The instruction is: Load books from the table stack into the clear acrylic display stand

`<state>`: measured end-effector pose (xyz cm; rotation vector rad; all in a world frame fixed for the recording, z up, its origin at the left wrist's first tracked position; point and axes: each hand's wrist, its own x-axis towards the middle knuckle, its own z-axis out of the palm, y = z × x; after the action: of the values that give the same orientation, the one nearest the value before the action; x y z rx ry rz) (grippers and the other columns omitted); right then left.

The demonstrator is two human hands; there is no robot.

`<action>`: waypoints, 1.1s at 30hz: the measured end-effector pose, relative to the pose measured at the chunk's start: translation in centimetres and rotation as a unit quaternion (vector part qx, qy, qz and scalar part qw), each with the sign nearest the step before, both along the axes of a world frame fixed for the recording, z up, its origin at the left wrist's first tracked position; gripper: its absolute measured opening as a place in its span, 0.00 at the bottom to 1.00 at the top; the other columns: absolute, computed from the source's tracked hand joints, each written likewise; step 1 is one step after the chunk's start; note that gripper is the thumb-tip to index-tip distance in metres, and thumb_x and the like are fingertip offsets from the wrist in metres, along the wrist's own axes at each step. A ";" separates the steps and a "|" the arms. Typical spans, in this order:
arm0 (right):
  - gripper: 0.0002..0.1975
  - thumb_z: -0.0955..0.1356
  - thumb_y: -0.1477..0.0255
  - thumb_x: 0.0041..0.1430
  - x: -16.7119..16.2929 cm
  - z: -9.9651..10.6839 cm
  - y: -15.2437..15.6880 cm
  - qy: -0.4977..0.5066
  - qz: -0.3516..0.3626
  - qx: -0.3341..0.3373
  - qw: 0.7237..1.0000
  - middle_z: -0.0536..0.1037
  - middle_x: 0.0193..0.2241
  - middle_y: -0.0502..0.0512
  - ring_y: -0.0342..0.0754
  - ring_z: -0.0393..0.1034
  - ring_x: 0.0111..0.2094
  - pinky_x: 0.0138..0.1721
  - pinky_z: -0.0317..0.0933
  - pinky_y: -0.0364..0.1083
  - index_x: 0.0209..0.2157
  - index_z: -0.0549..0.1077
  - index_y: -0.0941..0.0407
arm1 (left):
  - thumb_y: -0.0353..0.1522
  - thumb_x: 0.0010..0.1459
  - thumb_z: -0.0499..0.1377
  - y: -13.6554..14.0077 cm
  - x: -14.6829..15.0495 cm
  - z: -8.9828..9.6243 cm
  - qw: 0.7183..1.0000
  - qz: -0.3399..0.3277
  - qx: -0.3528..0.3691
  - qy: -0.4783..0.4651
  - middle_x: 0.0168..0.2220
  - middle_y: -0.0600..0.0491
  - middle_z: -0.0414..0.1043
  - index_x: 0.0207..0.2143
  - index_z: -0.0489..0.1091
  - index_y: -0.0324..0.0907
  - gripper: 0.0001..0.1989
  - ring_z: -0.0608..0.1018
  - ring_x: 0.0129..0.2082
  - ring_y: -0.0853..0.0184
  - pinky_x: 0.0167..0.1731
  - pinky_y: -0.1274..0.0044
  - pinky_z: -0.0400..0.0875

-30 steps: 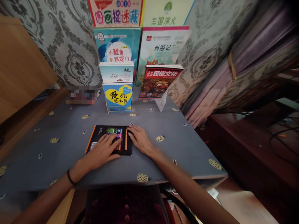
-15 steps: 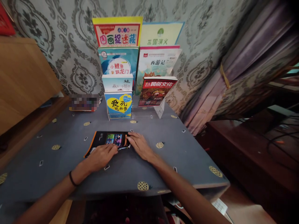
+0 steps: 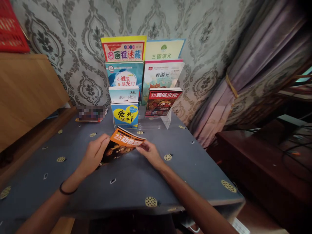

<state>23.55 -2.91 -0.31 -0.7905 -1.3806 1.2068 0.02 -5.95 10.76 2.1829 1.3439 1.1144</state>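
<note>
Between my two hands a book with an orange and dark cover is held tilted above the table, its front cover facing me. My left hand grips its left edge, fingers mostly behind it. At the right edge, my right hand pinches the book near its upper corner. Just beyond stands a clear book rack with several books in tiers. Its lowest left book is blue and yellow; a red-topped book leans at the lower right.
The table has a grey cloth printed with pineapples. A pile of books, partly blurred out, lies at the back left. A wooden cabinet stands left, a purple curtain and a dark red desk right.
The book was lying on the table with its dark back up under my hands. Now it is raised and turned, showing its orange front cover. The view has tilted up slightly.
</note>
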 end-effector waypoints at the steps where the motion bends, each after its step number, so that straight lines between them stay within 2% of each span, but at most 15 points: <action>1: 0.25 0.74 0.51 0.51 -0.2 0.3 -0.1 0.024 0.018 -0.015 0.999 0.81 0.44 0.53 0.52 0.75 0.45 0.49 0.68 0.51 0.46 0.77 0.50 | 0.43 0.67 0.48 0.1 0.1 0.2 0.999 0.014 -0.006 -0.043 0.22 0.60 0.59 0.25 0.60 0.44 0.19 0.65 0.23 0.71 0.26 0.79 0.59; 4: 0.23 0.73 0.50 0.51 -0.8 1.5 -0.2 0.050 0.033 -0.050 0.997 0.81 0.36 0.52 0.48 0.74 0.36 0.37 0.69 0.46 0.40 0.79 0.53 | 0.48 0.63 0.53 0.7 0.5 -0.4 0.976 0.041 -0.063 -0.206 0.23 0.59 0.63 0.25 0.62 0.43 0.21 0.67 0.25 0.70 0.27 0.79 0.62; 7: 0.21 0.74 0.51 0.50 -1.1 2.9 -0.1 0.053 0.029 -0.073 0.996 0.76 0.25 0.48 0.42 0.67 0.25 0.27 0.63 0.42 0.31 0.77 0.56 | 0.52 0.53 0.61 1.5 1.0 -2.4 0.915 0.055 -0.146 -0.372 0.27 0.57 0.71 0.28 0.66 0.42 0.22 0.71 0.28 0.68 0.30 0.78 0.67; 9: 0.20 0.74 0.52 0.50 -1.1 3.5 0.2 0.047 0.037 -0.092 0.994 0.70 0.20 0.45 0.40 0.61 0.19 0.21 0.58 0.40 0.27 0.74 0.56 | 0.52 0.46 0.65 2.1 0.9 -4.1 0.875 0.058 -0.200 -0.437 0.28 0.55 0.73 0.31 0.69 0.42 0.24 0.74 0.29 0.67 0.31 0.77 0.69; 11: 0.21 0.73 0.51 0.50 -1.0 3.5 0.7 0.024 0.039 -0.108 0.993 0.66 0.17 0.43 0.39 0.57 0.16 0.17 0.54 0.40 0.24 0.70 0.55 | 0.51 0.43 0.67 2.7 0.4 -5.9 0.858 0.061 -0.250 -0.444 0.27 0.55 0.74 0.34 0.70 0.41 0.25 0.74 0.28 0.66 0.30 0.76 0.70; 12: 0.22 0.73 0.51 0.49 -0.9 3.3 1.1 0.001 0.031 -0.113 0.993 0.65 0.16 0.43 0.38 0.56 0.15 0.16 0.53 0.40 0.23 0.68 0.54 | 0.51 0.44 0.66 2.9 -0.1 -6.8 0.864 0.062 -0.272 -0.419 0.26 0.55 0.73 0.33 0.70 0.41 0.25 0.74 0.26 0.66 0.28 0.76 0.69; 14: 0.22 0.72 0.51 0.49 -0.7 2.4 1.6 -0.071 0.002 -0.119 0.990 0.63 0.15 0.42 0.39 0.55 0.14 0.15 0.51 0.40 0.21 0.66 0.54 | 0.51 0.48 0.62 3.4 -1.2 -8.3 0.904 0.068 -0.282 -0.313 0.24 0.56 0.71 0.31 0.68 0.42 0.21 0.74 0.24 0.67 0.26 0.77 0.68; 17: 0.20 0.69 0.56 0.55 -0.2 1.0 2.1 -0.232 -0.062 -0.108 0.965 0.64 0.13 0.43 0.40 0.57 0.13 0.16 0.49 0.40 0.19 0.65 0.54 | 0.44 0.57 0.55 4.0 -2.9 -9.9 0.978 0.087 -0.157 -0.104 0.25 0.55 0.70 0.29 0.66 0.44 0.13 0.74 0.26 0.65 0.31 0.74 0.70; 20: 0.17 0.66 0.62 0.61 0.4 0.8 1.9 -0.407 -0.130 -0.054 0.902 0.72 0.16 0.48 0.44 0.66 0.19 0.22 0.51 0.41 0.20 0.70 0.55 | 0.36 0.62 0.49 4.6 -3.6 -10.7 0.996 0.084 -0.031 0.022 0.33 0.52 0.74 0.35 0.67 0.45 0.09 0.76 0.35 0.62 0.41 0.70 0.71; 22: 0.17 0.65 0.64 0.64 0.5 1.3 1.5 -0.503 -0.173 -0.022 0.846 0.78 0.21 0.53 0.47 0.72 0.25 0.25 0.53 0.42 0.24 0.74 0.55 | 0.33 0.64 0.47 5.2 -3.7 -11.1 0.997 0.057 -0.005 0.058 0.38 0.50 0.75 0.38 0.68 0.45 0.10 0.76 0.41 0.61 0.46 0.68 0.71; 24: 0.16 0.63 0.65 0.67 0.1 2.0 1.2 -0.561 -0.192 0.002 0.805 0.81 0.27 0.57 0.50 0.76 0.30 0.27 0.56 0.43 0.30 0.77 0.55 | 0.32 0.65 0.47 5.8 -3.6 -11.5 0.997 0.032 0.008 0.076 0.43 0.49 0.75 0.41 0.68 0.45 0.11 0.76 0.47 0.60 0.51 0.66 0.70; 26: 0.14 0.62 0.67 0.68 -1.0 2.5 1.1 -0.575 -0.166 0.055 0.799 0.83 0.33 0.59 0.51 0.77 0.35 0.33 0.61 0.44 0.36 0.78 0.55 | 0.30 0.66 0.46 6.4 -3.4 -12.1 0.996 0.016 0.021 0.085 0.46 0.48 0.75 0.42 0.68 0.45 0.11 0.73 0.53 0.60 0.55 0.65 0.68; 29: 0.12 0.62 0.72 0.68 -3.6 2.4 1.4 -0.543 -0.051 0.192 0.816 0.82 0.45 0.58 0.51 0.75 0.48 0.48 0.65 0.47 0.46 0.76 0.54 | 0.28 0.66 0.46 6.7 -3.3 -13.0 0.995 0.007 0.041 0.090 0.48 0.47 0.74 0.44 0.68 0.44 0.12 0.72 0.55 0.59 0.56 0.64 0.68; 31: 0.16 0.62 0.74 0.68 -5.5 1.8 1.9 -0.525 0.023 0.260 0.810 0.77 0.54 0.60 0.51 0.70 0.57 0.58 0.61 0.51 0.54 0.72 0.55 | 0.27 0.66 0.47 6.8 -3.3 -13.4 0.994 0.004 0.052 0.092 0.47 0.47 0.74 0.46 0.68 0.43 0.13 0.74 0.52 0.60 0.55 0.64 0.69; 33: 0.20 0.61 0.74 0.68 -7.1 1.2 2.4 -0.530 0.065 0.285 0.796 0.71 0.60 0.64 0.52 0.63 0.63 0.64 0.56 0.55 0.59 0.68 0.58 | 0.26 0.66 0.46 6.7 -3.4 -13.5 0.994 0.002 0.059 0.093 0.46 0.47 0.75 0.47 0.68 0.42 0.13 0.74 0.49 0.60 0.53 0.64 0.71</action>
<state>16.46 -0.47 0.94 -0.9641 -2.5806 0.2759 -3.38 0.77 -2.75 2.4213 1.3904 1.0385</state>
